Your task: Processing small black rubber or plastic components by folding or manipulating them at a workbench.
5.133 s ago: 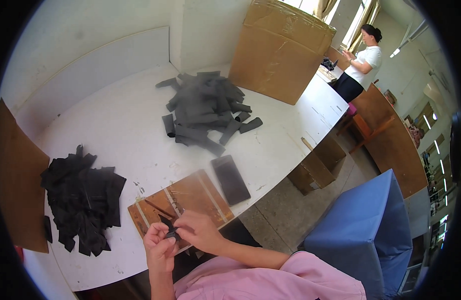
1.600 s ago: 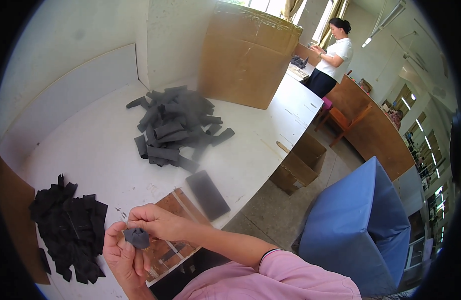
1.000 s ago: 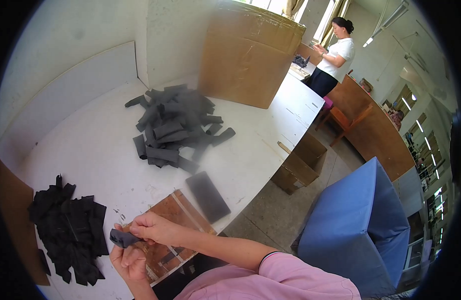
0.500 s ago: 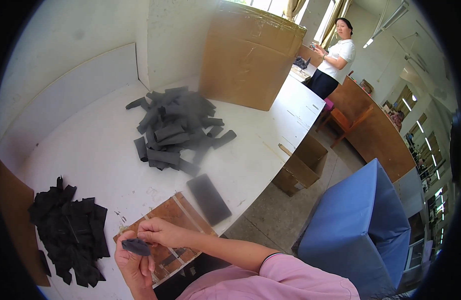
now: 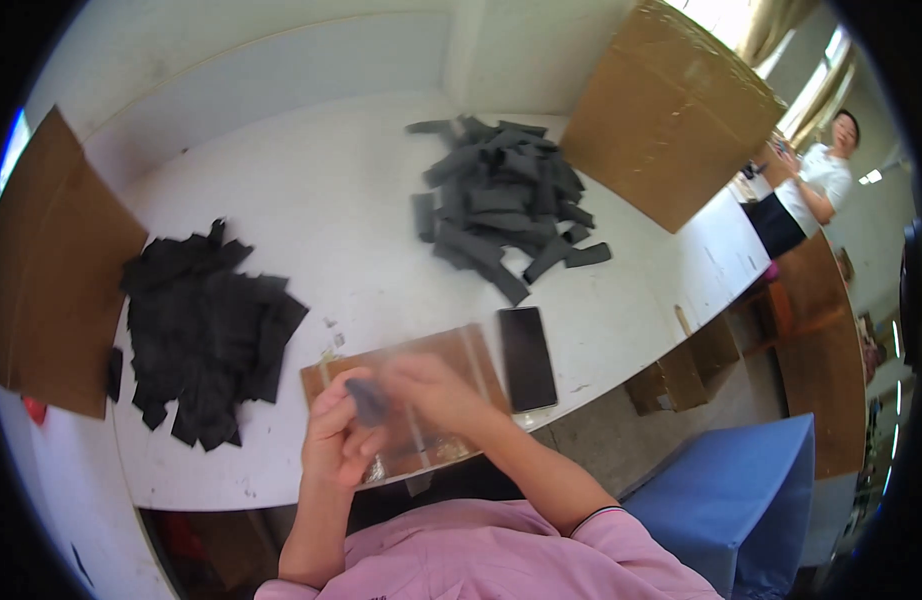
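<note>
My left hand (image 5: 333, 440) is closed around a small dark grey fabric piece (image 5: 367, 402), which sticks up from between thumb and fingers. Right beside it, my right hand (image 5: 436, 392) is smeared by motion, so its fingers cannot be made out. Both hands are above a brown board (image 5: 461, 350) with strips of clear tape, at the table's near edge. To the left lies a heap of flat black fabric pieces (image 5: 211, 335). Farther off is a second heap, of dark grey tube-like fabric pieces (image 5: 506, 190).
A black phone-like slab (image 5: 528, 360) lies right of the board on the white table (image 5: 351, 230). Cardboard stands at the left (image 5: 56, 270), and a large carton (image 5: 671, 110) at the far right. Beyond the edge are a blue fabric bin (image 5: 726, 490), an open box (image 5: 686, 370) and a standing person (image 5: 816, 190).
The view has swung left, so everything sits farther right in it. My right hand has come slightly away from the fabric piece and blurred; my left hand still holds it.
</note>
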Available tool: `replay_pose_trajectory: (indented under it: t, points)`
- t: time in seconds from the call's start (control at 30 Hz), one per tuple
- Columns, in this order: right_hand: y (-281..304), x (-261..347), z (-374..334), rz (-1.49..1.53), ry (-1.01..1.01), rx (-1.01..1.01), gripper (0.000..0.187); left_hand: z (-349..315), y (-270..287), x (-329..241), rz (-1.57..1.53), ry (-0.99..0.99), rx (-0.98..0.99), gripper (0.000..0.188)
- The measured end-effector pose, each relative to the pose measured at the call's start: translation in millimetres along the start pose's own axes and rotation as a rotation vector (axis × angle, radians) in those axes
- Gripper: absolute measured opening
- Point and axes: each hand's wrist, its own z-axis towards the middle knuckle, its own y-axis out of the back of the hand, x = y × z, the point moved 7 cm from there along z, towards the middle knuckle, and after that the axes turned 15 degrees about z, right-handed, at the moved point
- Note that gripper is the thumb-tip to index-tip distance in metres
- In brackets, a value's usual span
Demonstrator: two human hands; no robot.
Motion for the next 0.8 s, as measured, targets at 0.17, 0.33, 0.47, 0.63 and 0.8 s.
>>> replay_pose_trajectory:
  t: [0.17,0.33,0.47,0.63,0.8]
  points:
    - [1.1,11.5,-8.0,-0.053,-0.026,-0.093,0.018,-7.7,-13.6,-29.0,0.676,-0.274,-0.337,0.032]
    - [7.4,18.0,-13.7,-0.18,0.062,-0.136,0.017,-17.6,-48.2,-61.8,1.278,-0.642,-0.14,0.025]
    - [-20.3,72.1,-32.5,-0.64,0.523,-0.162,0.023,-17.3,-49.7,-59.6,1.008,-0.576,-0.171,0.013]
    - [-71.6,94.7,-38.1,-1.384,0.801,0.022,0.024,-25.6,-35.7,-58.5,0.54,-0.626,-0.268,0.009]
    - [-43.4,52.6,-29.0,-1.258,0.665,0.039,0.022,-17.6,-19.6,-47.2,0.724,-0.601,-0.251,0.015]
